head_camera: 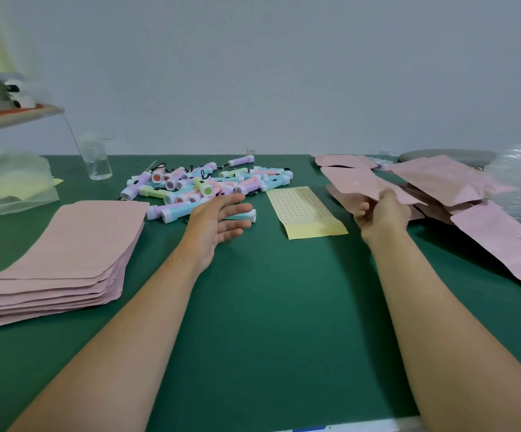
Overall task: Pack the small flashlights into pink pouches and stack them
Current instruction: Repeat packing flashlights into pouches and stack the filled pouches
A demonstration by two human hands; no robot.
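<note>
Green surface (pixel 268 307). Lower left: flat stack of pink pouches (pixel 66 257), contents unseen. Centre: left grip (pixel 218 221) released, fingers spread over one flashlight (pixel 248 216). Right: right grip (pixel 380 213) pinching a pink pouch (pixel 355 182). Beyond: loose flashlight pile (pixel 206 182); clear bottle (pixel 97 160), upper left.

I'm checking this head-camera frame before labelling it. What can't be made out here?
All in the head view:
Flashlight by the left hand: fingers cover its body, so contact is unclear.
Pink pouch in the right hand: it is opaque, so its contents are hidden.
Pouch at the right edge: cut off by the frame.
Shelf items, top left: blurred.
</note>
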